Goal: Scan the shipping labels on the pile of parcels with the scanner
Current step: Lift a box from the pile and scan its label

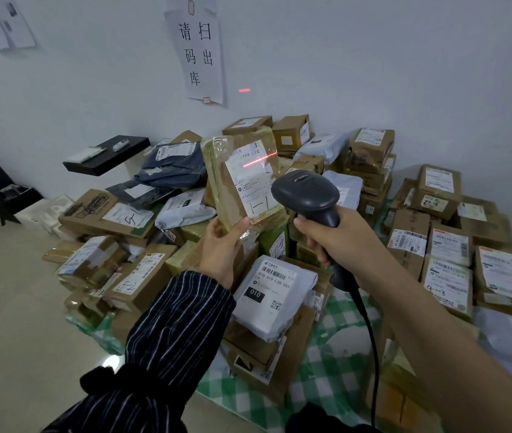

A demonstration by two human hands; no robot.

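Brown tape-wrapped parcel [221,182] is pinched at its lower edge between thumb and fingers of the left hand [218,254], held upright above the pile of parcels [275,295]. The right hand [339,235] curls its fingers round the handle of the dark scanner [306,190], just beside the parcel. A red scan line [259,160] crosses the shipping label [250,182]. A striped sleeve [170,332] covers the left forearm

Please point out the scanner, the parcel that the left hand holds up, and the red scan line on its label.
scanner [306,190]: head view, top of its dark head.
held parcel [217,178]: head view, brown taped side, left of the label.
red scan line [260,160]: head view, middle of the line.
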